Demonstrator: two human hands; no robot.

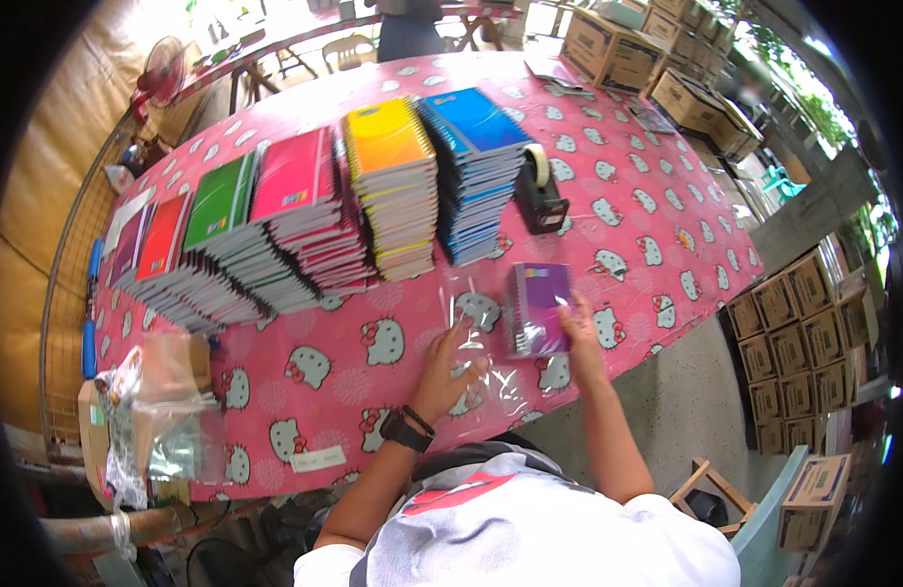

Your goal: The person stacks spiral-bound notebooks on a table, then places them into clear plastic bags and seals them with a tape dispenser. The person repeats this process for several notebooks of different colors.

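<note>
Purple notebook sits right of frame centre, right hand clamped on its edge. Left hand has fingers apart at the clear plastic. Risk: wire coil snagging could tear the plastic; a bump could topple the leaning notebook stacks, upper left of centre.

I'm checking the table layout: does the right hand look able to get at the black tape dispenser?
Probably yes: the right hand must first leave the purple notebook it touches, but nothing tall blocks its way to the tape dispenser.
</note>
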